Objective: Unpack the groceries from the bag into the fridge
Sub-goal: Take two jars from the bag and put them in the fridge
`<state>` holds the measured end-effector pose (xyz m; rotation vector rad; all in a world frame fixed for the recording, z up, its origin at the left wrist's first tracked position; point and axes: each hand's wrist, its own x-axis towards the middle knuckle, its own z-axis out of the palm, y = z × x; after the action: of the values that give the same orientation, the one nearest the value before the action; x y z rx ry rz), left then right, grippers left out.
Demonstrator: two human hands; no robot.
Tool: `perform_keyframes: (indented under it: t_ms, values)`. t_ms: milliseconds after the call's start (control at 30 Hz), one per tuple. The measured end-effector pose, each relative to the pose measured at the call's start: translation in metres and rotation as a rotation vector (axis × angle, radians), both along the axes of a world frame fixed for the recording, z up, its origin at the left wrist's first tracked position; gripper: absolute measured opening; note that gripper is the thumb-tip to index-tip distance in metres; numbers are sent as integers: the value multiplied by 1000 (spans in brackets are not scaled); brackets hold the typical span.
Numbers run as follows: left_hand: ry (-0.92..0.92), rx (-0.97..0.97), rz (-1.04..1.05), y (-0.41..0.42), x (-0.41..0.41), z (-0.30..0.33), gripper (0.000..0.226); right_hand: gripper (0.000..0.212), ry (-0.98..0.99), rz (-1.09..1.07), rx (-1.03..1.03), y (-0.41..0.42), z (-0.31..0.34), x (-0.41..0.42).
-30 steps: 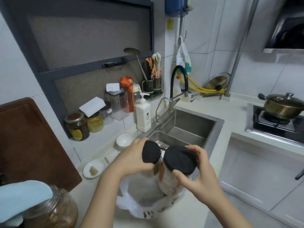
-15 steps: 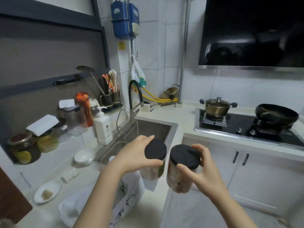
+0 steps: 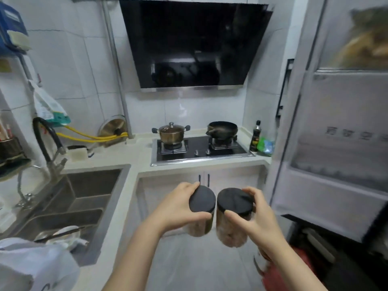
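Note:
My left hand [image 3: 176, 208] grips a clear jar with a black lid [image 3: 202, 199] by its top. Beside it, my right hand [image 3: 258, 217] grips a second, slightly larger black-lidded jar [image 3: 234, 201] the same way. Both jars hold pinkish contents and hang in the air over the floor, in front of the lower cabinet. The white plastic grocery bag [image 3: 31, 267] lies on the counter at the lower left. The open fridge door [image 3: 340, 143], white with shelves, fills the right side of the view.
A double sink [image 3: 69, 198] with a black tap sits at left. The gas hob [image 3: 199, 150] carries a lidded pot [image 3: 171, 133] and a dark pan [image 3: 223, 128]. A dark bottle [image 3: 255, 137] stands by the fridge. A range hood hangs above.
Both jars came up out of the bag and travelled right, away from the sink counter. The view swung from the sink toward the hob and the open fridge.

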<state>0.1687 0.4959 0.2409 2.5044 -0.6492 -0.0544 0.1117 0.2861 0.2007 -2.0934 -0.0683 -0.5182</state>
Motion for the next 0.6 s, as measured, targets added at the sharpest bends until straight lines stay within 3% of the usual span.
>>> perform_keyframes:
  t_ms: [333, 600]
  values:
    - [49, -30, -284, -165, -26, -19, 97, 70, 42, -395, -13, -129, -9, -91]
    - [75, -46, -521, -262, -43, -25, 102, 89, 93, -670, -10, -183, -4, -143]
